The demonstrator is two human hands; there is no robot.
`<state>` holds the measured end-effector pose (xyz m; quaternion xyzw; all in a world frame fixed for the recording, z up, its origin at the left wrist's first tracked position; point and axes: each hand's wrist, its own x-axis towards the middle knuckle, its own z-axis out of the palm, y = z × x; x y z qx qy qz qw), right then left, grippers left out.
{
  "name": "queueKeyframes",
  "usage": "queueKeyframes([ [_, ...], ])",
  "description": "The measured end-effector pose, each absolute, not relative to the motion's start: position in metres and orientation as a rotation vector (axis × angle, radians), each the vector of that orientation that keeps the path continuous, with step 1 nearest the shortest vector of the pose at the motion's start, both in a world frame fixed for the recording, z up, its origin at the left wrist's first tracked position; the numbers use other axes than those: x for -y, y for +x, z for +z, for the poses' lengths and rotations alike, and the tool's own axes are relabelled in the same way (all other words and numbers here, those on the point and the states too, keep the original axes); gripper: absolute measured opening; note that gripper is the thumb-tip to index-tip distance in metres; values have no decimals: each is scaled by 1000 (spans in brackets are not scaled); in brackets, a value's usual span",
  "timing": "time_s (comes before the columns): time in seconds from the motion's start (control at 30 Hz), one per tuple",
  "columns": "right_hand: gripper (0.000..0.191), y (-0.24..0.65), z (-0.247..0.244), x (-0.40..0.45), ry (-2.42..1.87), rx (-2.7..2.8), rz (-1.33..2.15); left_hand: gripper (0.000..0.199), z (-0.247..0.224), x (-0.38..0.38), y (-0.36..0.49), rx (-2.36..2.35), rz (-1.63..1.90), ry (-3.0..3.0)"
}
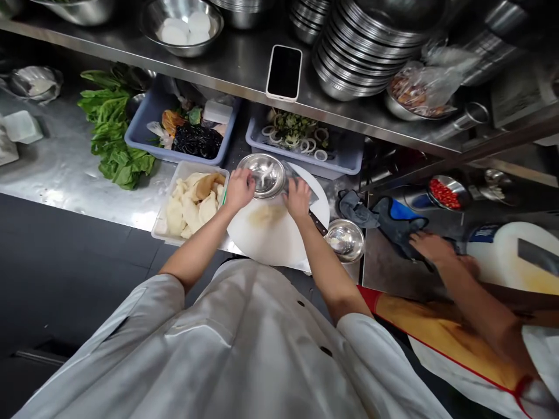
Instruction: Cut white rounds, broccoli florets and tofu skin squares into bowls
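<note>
From where I steer, the tabletop (65,163) runs across the scene, with a steel shelf (244,64) above its far side, probably to keep spare bowls off the work surface. Two blue tubs sit beneath the shelf's edge: the left tub (174,152) with mixed ingredients, the right tub (301,160) with onion rings and greens, likely within easy reach yet out of my way. Nearer, the round white board (279,238) lies directly before me, which should suit both arms. The clear container (168,240) of pale, soft-looking pieces stands at its left, handy for my left hand (239,189).

The metal bowl (262,174) rests on the board's far part, between my hands, leaving the near part free. My left fingers are loosely curled at its rim, seemingly steadying it; I can't tell how firmly. My right hand (298,201) is bent, part open, just right of the bowl, over the knife's blade; its hold is unclear. The knife handle (318,223) points right, beside the small bowl (356,251).
</note>
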<state>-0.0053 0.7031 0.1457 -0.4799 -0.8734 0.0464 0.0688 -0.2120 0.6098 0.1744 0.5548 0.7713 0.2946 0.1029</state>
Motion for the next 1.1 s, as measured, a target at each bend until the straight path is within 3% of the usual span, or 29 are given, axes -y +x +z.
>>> queueKeyframes([
  [0.1,55,43,133,-683,-1741,2465,178,32,152,-569,-187,-2132,603,1795],
  [0.23,54,100,119,-647,-1758,2556,240,75,128,-538,-156,-2143,290,1842],
  [0.3,57,111,122,-637,-1745,2590,261,83,125,-542,-145,-2143,211,1833],
  [0.43,48,89,151,-644,-1735,2611,253,67,125,-563,-129,-2117,154,1826],
  [0.6,39,18,197,-688,-1269,2730,374,51,125,-570,-116,-2175,129,1782],
  [0.7,39,-13,242,-717,-1027,2690,300,44,125,-565,-116,-2199,114,1687],
  [0.8,40,-22,319,-745,-897,2538,47,40,127,-560,-123,-2230,215,1507],
  [0.93,53,-21,424,-789,-978,2373,-284,50,131,-568,-121,-2141,428,1563],
  [1.1,68,-28,480,-854,-1110,2765,-389,44,132,-604,-94,-2018,186,1815],
])
